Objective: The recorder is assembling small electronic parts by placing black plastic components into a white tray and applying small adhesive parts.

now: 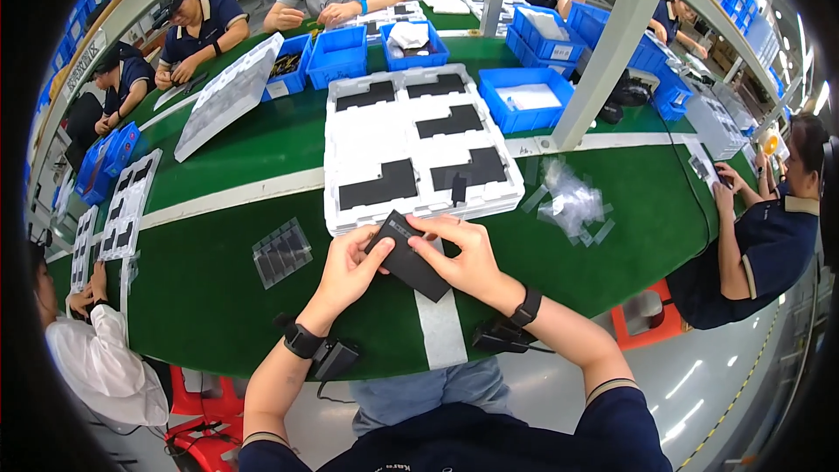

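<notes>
A flat black rectangular piece (418, 273) with faint printing at its upper end is held at a slant over the front of the green table. My left hand (351, 260) is closed on its left edge, thumb on top. From the other side my right hand (465, 253) grips it, thumb pressed on its face. Just beyond both hands lies a stack of white trays (371, 142), its top one holding several black L-shaped pieces (377, 183). A small black tab (459, 188) sits at the tray's near right part. Left of my hands rests a clear sheet with dark strips (282, 252).
Crumpled clear film pieces (572, 201) lie to the right. Blue bins (523, 98) stand behind the tray, beside a white metal post (612, 48). A white tray (229, 98) leans at the back left. Co-workers sit around the table; one works at right (752, 236).
</notes>
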